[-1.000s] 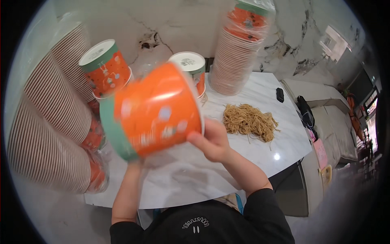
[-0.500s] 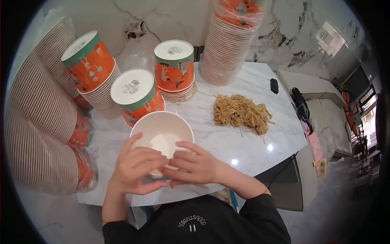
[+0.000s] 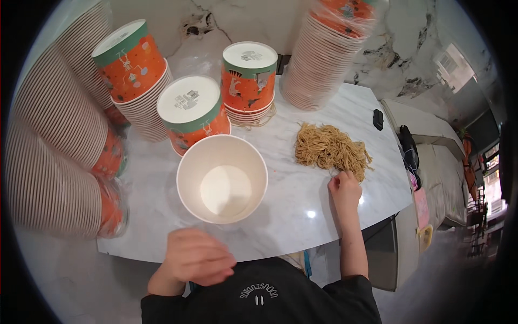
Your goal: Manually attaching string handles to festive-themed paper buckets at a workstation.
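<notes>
An open white paper tub (image 3: 222, 186) stands upright before me on the marble table, with nothing in it but its pale base showing. My left hand (image 3: 198, 256) hovers apart from it over the near table edge, slightly blurred, fingers loosely stretched and holding nothing visible. Over on the right, my right hand (image 3: 346, 190) is at the near edge of a heap of tan, string-like strands (image 3: 329, 147). Its thumb and fingers are pinched together on the strands; exactly how many they hold is hidden.
Behind the tub are upturned orange-and-green tubs: one close by (image 3: 191, 110), a stack (image 3: 249, 81) with tan loops at its base, and another stack (image 3: 132, 65). Tall wrapped tub stacks (image 3: 51, 189) line the left; another (image 3: 324, 59) stands at the back. A small black object (image 3: 378, 120) lies right.
Both hands have left the tub's near rim. My right hand has moved right to the tan heap; my left has drawn back toward me. The view has shifted slightly.
</notes>
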Demonstrator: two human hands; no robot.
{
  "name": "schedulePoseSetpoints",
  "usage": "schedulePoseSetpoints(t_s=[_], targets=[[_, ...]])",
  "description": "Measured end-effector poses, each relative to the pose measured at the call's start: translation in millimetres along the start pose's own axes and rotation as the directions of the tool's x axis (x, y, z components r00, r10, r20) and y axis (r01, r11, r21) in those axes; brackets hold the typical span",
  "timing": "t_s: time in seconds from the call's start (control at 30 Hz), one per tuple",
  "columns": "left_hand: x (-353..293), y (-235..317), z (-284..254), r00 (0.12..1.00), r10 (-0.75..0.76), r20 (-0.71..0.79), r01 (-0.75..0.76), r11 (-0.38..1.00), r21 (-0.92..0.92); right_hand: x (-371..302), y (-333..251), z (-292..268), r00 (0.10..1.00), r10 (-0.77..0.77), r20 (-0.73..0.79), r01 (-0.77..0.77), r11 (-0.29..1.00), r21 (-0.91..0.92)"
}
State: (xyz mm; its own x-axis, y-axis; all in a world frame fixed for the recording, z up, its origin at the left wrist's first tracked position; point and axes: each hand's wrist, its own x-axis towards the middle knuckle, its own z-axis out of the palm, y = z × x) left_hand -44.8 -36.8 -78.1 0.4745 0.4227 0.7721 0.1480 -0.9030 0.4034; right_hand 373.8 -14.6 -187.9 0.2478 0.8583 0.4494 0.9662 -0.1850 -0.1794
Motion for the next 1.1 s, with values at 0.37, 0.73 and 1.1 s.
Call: schedulePoseSetpoints(t_s=[0.37, 0.73, 1.1], targets=[[8, 27, 13, 0.985, -0.135, -0.103, 0.151, 0.975, 0.160, 96, -107, -158, 0.914, -0.304, -0.269, 0.406, 0.673, 0.619], [-17, 33, 31, 0.653, -0.452, 0.608, 0.661, 0.731, -0.166, -8, -147, -155, 0.711, -0.681, 0.175, 0.219, 0.451, 0.865], [-17, 21, 37, 0.551, -0.449, 0.704, 0.592, 0.805, 0.050, -27, -121, -19, 0.673, -0.731, 0.110, 0.538, 0.587, 0.606]])
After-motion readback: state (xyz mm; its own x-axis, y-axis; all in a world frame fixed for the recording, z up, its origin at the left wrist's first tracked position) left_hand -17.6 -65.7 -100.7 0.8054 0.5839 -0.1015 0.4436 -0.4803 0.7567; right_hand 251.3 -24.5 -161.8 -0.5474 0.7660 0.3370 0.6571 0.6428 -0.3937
